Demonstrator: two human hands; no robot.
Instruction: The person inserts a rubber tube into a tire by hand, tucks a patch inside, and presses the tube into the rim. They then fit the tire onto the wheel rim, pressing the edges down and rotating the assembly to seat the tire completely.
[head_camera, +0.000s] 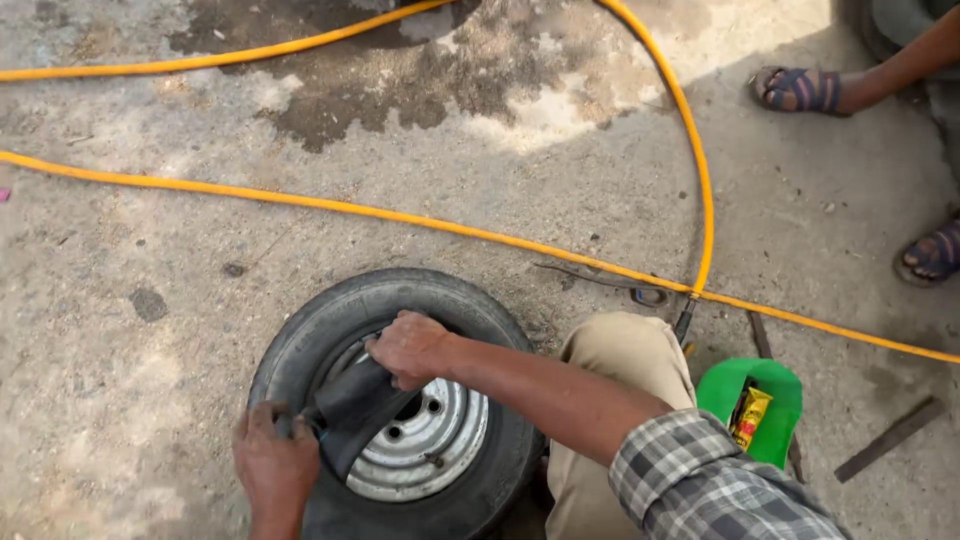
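Down on the concrete floor, a small tyre lies flat with its grey metal rim up. Both hands clamp the black inner tube bulging out between tyre and rim: the left hand closed on its lower fold, the right hand closed on top. The tube looks soft, limp and grippy, best held by its thick folds. Right of the knee, a green tub holds a yellow packet.

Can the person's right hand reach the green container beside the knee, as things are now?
Probably yes, but not at once. The right hand grips the black inner tube on the tyre. The green container lies on the open ground on the person's right, with nothing blocking it; only the bent knee lies between.
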